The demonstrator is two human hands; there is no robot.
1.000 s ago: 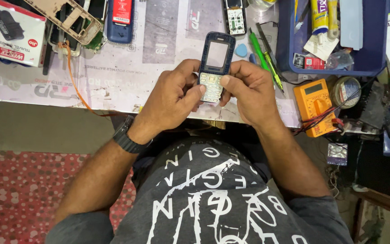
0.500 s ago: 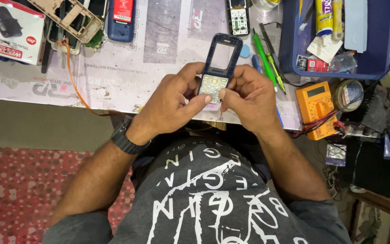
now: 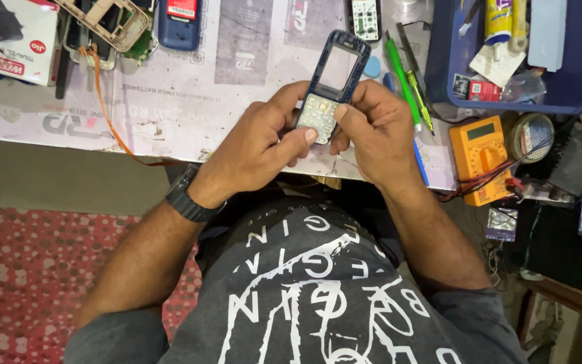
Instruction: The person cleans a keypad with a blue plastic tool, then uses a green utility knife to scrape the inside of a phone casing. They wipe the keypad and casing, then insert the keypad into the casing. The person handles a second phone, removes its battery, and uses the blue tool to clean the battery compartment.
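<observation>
Here we hold a dark blue phone frame (image 3: 335, 84) over the near edge of the worktable (image 3: 190, 101), both forearms angled in from below. Our left hand (image 3: 257, 145) grips its lower left side, thumb pressed on the pale keypad; our right hand (image 3: 375, 131) clasps the right side, thumb on the keypad too. The frame's top tilts away from us. A green pen (image 3: 402, 77) lies just beside the right hand, an orange meter (image 3: 481, 158) farther right; bare mat lies open to the left.

Bare mat (image 3: 190, 101) left; pens (image 3: 405, 84) right
</observation>
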